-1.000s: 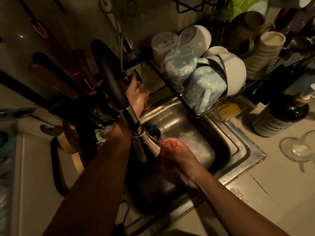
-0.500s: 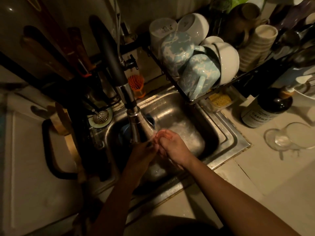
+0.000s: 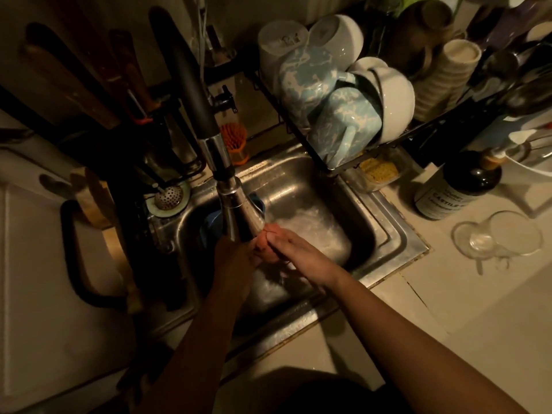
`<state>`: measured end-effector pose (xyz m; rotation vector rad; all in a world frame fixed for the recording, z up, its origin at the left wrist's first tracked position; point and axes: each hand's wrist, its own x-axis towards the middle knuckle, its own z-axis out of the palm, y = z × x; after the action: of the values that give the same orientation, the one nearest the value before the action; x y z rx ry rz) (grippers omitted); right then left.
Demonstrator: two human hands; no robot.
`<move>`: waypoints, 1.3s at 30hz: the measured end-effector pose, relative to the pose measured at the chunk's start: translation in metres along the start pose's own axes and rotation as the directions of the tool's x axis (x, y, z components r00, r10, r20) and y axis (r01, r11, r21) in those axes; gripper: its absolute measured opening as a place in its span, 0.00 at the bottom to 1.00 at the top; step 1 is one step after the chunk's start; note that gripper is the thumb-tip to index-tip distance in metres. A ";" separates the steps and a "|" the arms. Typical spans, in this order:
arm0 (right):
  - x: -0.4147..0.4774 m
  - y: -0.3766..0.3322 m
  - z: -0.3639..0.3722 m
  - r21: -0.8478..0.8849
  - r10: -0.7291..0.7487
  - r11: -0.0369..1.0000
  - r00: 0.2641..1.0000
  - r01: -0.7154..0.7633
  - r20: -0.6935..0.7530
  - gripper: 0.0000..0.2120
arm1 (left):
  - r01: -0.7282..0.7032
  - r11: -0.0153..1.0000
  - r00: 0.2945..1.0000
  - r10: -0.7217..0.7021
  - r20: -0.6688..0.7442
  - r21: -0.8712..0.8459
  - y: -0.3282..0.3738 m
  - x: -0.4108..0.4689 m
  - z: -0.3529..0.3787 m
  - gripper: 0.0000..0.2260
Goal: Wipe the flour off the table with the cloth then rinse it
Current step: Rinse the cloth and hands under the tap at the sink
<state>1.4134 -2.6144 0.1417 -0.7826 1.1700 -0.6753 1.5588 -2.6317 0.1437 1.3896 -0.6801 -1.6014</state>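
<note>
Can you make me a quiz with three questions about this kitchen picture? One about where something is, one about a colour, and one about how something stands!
1. Where are the left hand and the right hand?
A) on the floor
B) over the sink, under the faucet head
C) on the wall

2. What colour is the little brush behind the sink?
A) orange
B) green
C) purple

3. How is the dark bottle?
A) lying in the sink
B) broken in pieces
C) standing upright on the counter

Answers:
1 B, both hands meet just below the faucet head.
2 A, its bristles and base look orange.
3 C, it stands with its pump top up.
</note>
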 end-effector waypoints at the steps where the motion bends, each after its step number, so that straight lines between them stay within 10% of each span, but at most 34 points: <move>1: -0.001 0.000 -0.001 0.076 0.082 0.993 0.994 -0.088 0.075 0.22 | -0.012 0.999 1.000 0.012 0.015 -0.032 -0.003 -0.002 0.002 0.17; 5: -0.001 -0.001 -0.002 0.437 0.130 0.866 0.954 -0.242 0.271 0.30 | -0.174 0.948 0.984 0.175 0.021 0.267 -0.010 -0.001 0.001 0.16; 7: -0.001 -0.004 -0.003 0.467 0.095 0.859 0.961 -0.210 0.259 0.26 | -0.295 0.669 0.945 0.311 0.104 0.682 -0.005 0.002 -0.008 0.18; 10: 0.001 -0.009 -0.010 0.500 0.034 0.854 0.975 -0.142 0.219 0.15 | -0.460 0.434 0.883 0.311 0.350 0.774 -0.002 0.005 -0.022 0.28; 16: 0.012 -0.003 -0.012 0.091 -0.022 0.996 0.998 0.016 0.065 0.14 | -0.491 0.454 0.856 0.411 0.314 0.744 -0.014 0.007 -0.025 0.12; 18: 0.008 -0.005 -0.004 -0.011 -0.156 0.988 0.988 0.156 0.012 0.17 | -0.431 0.485 0.866 0.458 0.199 0.761 -0.014 0.003 -0.017 0.23; 23: 0.005 0.008 0.014 -0.279 -0.371 0.911 0.898 0.303 -0.237 0.11 | -0.134 0.855 0.917 0.299 -0.265 0.501 -0.018 0.011 0.001 0.32; 30: 0.007 0.030 0.003 -0.734 -0.590 0.602 0.795 0.315 -0.143 0.19 | 0.065 0.915 0.966 0.041 -0.254 0.397 -0.034 0.016 0.009 0.06; 34: 0.010 0.034 0.000 -0.695 -0.503 0.659 0.856 0.287 -0.123 0.15 | 0.116 0.952 0.958 -0.032 -0.286 0.283 -0.039 0.021 0.010 0.09; 39: 0.004 0.023 -0.001 -0.056 -0.267 0.964 0.936 0.261 -0.231 0.17 | -0.019 0.953 0.960 0.102 -0.262 0.302 -0.032 0.012 0.006 0.14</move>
<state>1.4152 -2.6042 0.1204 -0.9080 1.3034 -1.0009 1.5445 -2.6284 0.1120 1.7531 -0.8094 -1.2583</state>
